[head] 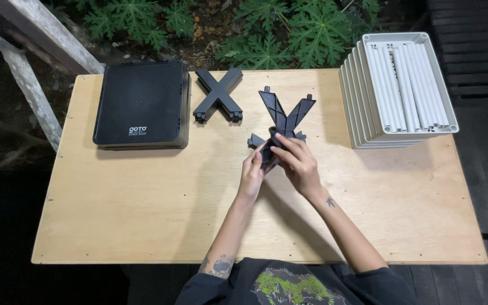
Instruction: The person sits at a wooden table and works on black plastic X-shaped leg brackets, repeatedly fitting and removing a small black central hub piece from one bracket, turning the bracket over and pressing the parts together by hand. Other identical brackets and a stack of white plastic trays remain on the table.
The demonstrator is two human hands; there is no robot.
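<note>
Both my hands hold a black plastic cross-shaped bracket [282, 116] just above the middle of a light wooden table [142, 214]. My left hand [253, 171] grips its lower left part. My right hand [296, 159] wraps over its centre from the right. The bracket's two upper arms point away from me, spread in a V. A second black cross-shaped bracket [218, 96] lies flat on the table farther back and to the left, untouched.
A flat black square tray stack [141, 104] lies at the table's back left. A stack of grey-white trays [368, 90] holding white tubes [405, 79] stands at the back right. Green plants grow beyond the far edge.
</note>
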